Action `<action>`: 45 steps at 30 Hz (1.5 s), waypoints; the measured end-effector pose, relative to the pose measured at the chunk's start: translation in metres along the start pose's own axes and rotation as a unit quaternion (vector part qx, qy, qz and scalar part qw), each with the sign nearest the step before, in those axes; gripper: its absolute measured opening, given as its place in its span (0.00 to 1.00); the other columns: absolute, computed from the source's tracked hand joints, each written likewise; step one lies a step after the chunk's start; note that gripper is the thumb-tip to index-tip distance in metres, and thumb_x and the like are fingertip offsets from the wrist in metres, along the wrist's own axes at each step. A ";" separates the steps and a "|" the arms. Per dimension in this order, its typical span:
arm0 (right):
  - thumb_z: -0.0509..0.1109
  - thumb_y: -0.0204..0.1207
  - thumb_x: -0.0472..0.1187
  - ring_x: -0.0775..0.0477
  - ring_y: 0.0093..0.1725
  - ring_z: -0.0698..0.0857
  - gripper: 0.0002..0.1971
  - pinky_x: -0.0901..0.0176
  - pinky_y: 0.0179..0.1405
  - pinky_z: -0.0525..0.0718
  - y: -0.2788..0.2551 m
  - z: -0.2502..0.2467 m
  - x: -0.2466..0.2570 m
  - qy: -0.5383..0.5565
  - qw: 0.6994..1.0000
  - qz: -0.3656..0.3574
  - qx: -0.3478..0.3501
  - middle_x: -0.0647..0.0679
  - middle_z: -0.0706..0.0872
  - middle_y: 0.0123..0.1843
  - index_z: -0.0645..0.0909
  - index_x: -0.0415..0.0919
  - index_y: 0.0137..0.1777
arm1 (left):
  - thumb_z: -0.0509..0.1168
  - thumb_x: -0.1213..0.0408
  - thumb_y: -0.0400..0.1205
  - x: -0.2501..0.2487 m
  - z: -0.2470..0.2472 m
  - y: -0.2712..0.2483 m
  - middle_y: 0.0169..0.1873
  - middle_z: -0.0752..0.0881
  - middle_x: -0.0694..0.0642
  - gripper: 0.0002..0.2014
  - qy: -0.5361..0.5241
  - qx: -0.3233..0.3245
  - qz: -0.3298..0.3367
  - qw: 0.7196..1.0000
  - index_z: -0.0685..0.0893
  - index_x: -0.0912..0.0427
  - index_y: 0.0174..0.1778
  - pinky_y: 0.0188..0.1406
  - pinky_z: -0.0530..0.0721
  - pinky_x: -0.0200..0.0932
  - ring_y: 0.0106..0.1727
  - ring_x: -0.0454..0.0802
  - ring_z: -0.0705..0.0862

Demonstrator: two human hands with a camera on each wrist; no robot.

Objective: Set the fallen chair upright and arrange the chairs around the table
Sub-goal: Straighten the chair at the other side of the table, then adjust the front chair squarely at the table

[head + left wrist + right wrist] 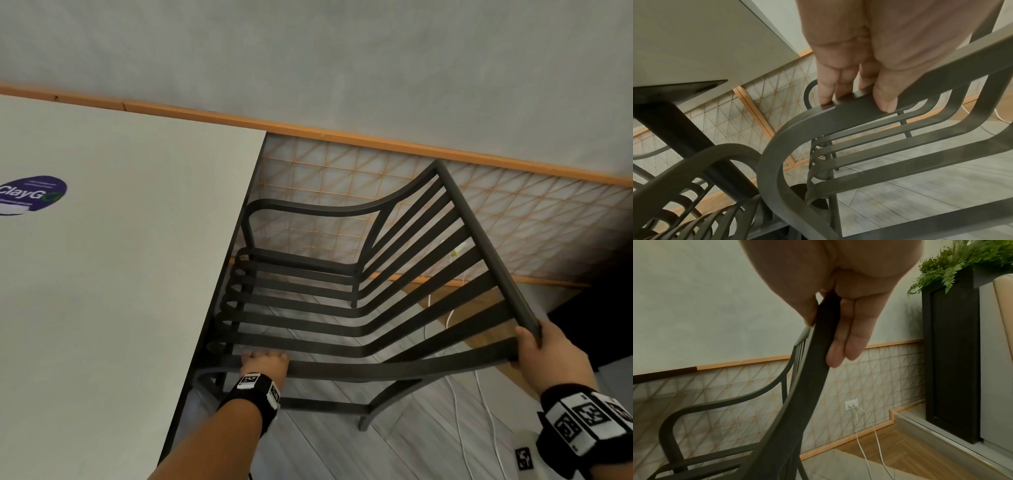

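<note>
A dark metal slatted chair (342, 308) sits at the right edge of the white table (120, 274), its seat front against the table edge. My left hand (263, 359) grips the near armrest (849, 112); its fingers (826, 91) curl over the bar with the thumb on the near side. My right hand (534, 339) holds the near end of the backrest's top rail (818, 369), pinched between thumb and fingers (846, 345). Whether all the chair's legs touch the floor is not visible. A second chair (694, 170) of the same kind shows under the table.
The table's black pedestal (674, 121) stands close to the chairs. A tiled wall (342, 178) runs behind. White cables (865, 434) trail from a wall socket (851, 404) across the floor. A black planter (953, 353) with ferns stands at the right.
</note>
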State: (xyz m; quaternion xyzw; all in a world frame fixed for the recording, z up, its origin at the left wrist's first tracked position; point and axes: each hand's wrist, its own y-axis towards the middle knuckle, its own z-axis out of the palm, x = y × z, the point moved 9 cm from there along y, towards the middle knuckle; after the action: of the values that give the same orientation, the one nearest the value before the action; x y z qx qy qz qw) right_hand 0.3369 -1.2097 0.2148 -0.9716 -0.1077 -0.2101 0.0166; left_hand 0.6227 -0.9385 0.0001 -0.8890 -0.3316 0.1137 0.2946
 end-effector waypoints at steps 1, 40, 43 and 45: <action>0.59 0.81 0.47 0.36 0.37 0.85 0.15 0.42 0.43 0.85 0.002 -0.001 0.001 0.002 1.000 -0.002 -0.002 0.37 0.86 0.36 0.73 0.41 0.63 | 0.55 0.68 0.84 -0.001 0.000 0.002 0.72 0.75 0.62 0.21 -0.003 -0.001 0.000 1.000 0.69 0.57 0.74 0.76 0.65 0.68 0.74 0.65 0.72; 0.67 0.77 0.42 0.46 0.70 0.73 0.10 0.40 0.75 0.68 -0.320 0.021 0.199 0.076 0.942 -0.317 0.081 0.48 0.81 0.66 0.84 0.55 0.54 | 0.58 0.70 0.82 0.127 -0.188 -0.332 0.65 0.82 0.61 0.18 0.098 -0.321 0.034 0.941 0.80 0.57 0.67 0.72 0.71 0.53 0.65 0.61 0.81; 0.67 0.76 0.41 0.46 0.67 0.76 0.09 0.40 0.73 0.70 -0.406 0.011 0.232 0.107 0.927 -0.353 0.070 0.49 0.83 0.61 0.85 0.53 0.53 | 0.56 0.69 0.82 0.185 -0.166 -0.385 0.65 0.82 0.60 0.18 0.115 -0.315 0.021 0.942 0.80 0.57 0.68 0.75 0.69 0.54 0.66 0.61 0.80; 0.67 0.77 0.41 0.47 0.65 0.77 0.09 0.42 0.71 0.70 -0.465 0.007 0.254 0.115 0.916 -0.376 0.077 0.49 0.85 0.59 0.86 0.52 0.53 | 0.55 0.67 0.83 0.223 -0.149 -0.422 0.65 0.82 0.59 0.18 0.117 -0.317 0.012 0.941 0.81 0.56 0.67 0.71 0.72 0.53 0.65 0.61 0.80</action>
State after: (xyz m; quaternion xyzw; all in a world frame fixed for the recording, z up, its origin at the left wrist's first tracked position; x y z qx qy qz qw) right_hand 0.4645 -0.7035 0.3069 -0.8241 -0.4786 -0.3020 0.0231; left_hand 0.6295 -0.6031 0.3707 -0.9474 -0.3026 -0.0987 0.0332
